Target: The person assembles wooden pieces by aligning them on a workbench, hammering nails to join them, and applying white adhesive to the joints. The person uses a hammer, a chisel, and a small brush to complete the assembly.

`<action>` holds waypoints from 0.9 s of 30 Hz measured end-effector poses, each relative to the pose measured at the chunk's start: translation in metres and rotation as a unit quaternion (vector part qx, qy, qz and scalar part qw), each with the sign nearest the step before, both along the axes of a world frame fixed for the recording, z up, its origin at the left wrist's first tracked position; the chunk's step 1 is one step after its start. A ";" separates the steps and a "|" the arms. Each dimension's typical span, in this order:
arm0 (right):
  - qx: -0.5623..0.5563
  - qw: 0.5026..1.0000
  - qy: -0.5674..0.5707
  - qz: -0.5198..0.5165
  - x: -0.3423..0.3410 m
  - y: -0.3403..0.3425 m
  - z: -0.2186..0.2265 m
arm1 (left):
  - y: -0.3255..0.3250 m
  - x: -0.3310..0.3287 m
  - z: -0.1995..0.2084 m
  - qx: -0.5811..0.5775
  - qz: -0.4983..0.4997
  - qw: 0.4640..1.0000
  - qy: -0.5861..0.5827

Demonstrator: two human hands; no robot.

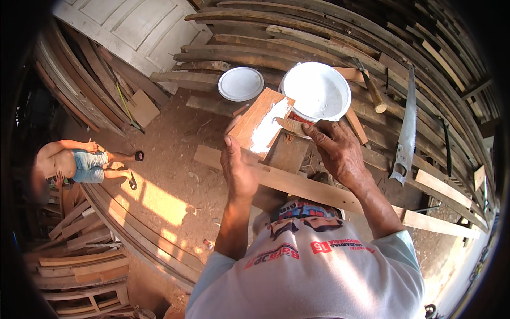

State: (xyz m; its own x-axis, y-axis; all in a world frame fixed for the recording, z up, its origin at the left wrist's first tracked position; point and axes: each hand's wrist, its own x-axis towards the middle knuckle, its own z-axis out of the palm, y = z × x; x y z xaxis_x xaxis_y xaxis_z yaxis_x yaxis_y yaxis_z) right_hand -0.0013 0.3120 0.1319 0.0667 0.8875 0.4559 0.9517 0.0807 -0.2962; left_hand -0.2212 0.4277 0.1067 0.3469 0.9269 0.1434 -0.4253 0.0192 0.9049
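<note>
My left hand (pixel 240 169) grips a short reddish-brown wooden board (pixel 253 119) by its near-left edge, tilting it in front of me. A thick white paste (pixel 270 127) covers an uneven strip along the board's right side. In my right hand (pixel 340 149), pinched between thumb and fingers, is a flat wooden stick (pixel 293 127), whose tip touches the edge of the paste. Just beyond that hand stands a white bucket (pixel 319 87), its inside coated white. A round white lid (pixel 240 83) lies left of the bucket.
A long pale plank (pixel 303 187) crosses below my hands. On the stacked timber to the right lie a handsaw (pixel 407 127) and a wooden-handled hammer (pixel 374 93). A white panelled door (pixel 143 32) stands at the far left. Another person (pixel 87 162) sits at the left.
</note>
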 end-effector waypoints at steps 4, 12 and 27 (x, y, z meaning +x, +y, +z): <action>-0.008 0.998 0.031 -0.049 0.015 0.010 -0.006 | -0.003 -0.002 0.001 -0.008 0.005 1.000 0.008; 0.010 0.994 0.083 -0.068 0.018 0.012 -0.007 | -0.002 0.001 0.003 0.010 -0.004 1.000 0.025; -0.002 1.000 0.018 0.021 -0.009 0.015 0.007 | 0.001 -0.001 0.007 0.068 0.016 0.997 0.042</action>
